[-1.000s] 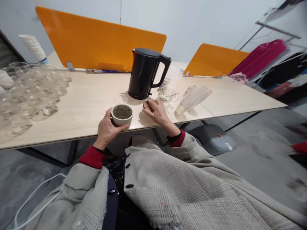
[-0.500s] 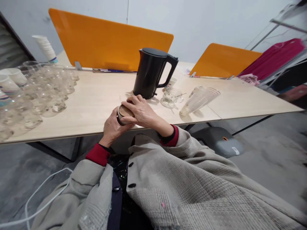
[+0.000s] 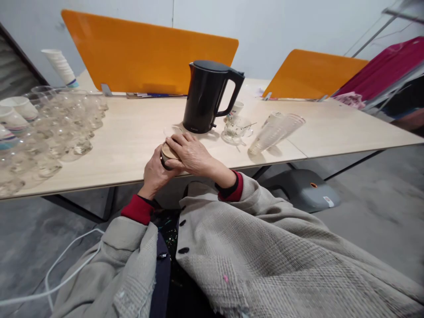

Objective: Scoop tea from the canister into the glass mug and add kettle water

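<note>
Near the table edge, left grip clamps cup, right grip lid, open tabletop leftward.

Pale wood-look table, dark legs. Clock centred on kettle, standing upright. Clustered glasses at 9, paper cups farther out at 9, paper stack also 9, toward the back. Orange screen at 10, second screen at 3. White cup at 3, close. Glass cup at 4, near; plastic cups beyond it. Lidded cup at 7; base hidden, table contact unclear.
</note>
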Action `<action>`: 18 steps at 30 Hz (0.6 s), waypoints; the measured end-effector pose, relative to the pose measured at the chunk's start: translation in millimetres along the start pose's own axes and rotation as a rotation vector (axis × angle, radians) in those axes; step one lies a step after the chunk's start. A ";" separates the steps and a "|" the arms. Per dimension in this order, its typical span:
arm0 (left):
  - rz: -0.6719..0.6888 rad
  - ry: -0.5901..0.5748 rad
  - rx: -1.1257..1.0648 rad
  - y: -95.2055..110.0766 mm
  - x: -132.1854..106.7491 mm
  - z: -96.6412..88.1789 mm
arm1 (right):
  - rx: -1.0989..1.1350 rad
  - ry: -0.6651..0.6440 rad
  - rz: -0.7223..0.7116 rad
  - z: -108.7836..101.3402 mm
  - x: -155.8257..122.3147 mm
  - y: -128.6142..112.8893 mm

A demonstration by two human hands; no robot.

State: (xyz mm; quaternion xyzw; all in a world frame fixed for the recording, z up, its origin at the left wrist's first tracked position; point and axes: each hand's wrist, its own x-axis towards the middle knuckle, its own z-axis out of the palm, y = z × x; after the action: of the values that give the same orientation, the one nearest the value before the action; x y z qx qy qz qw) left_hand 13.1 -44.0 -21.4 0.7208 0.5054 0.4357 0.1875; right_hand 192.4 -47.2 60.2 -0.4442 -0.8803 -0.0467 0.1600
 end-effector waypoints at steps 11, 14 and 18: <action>-0.024 0.048 -0.112 -0.7 -3.2 -4.2 | 0.277 0.143 -0.006 14.7 -8.3 12.4; -0.050 0.106 -0.174 -9.2 -8.3 -13.5 | 0.399 0.314 0.056 26.2 -27.0 43.6; -0.041 0.333 -0.199 -25.4 4.3 -38.7 | 0.398 0.400 0.297 51.4 -48.1 93.4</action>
State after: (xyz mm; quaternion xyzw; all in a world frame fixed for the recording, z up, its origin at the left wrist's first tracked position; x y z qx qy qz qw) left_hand -32.3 -36.1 -16.3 0.6063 0.4984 0.5927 0.1807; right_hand 281.2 -16.5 -9.4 -0.5099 -0.7486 0.0641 0.4188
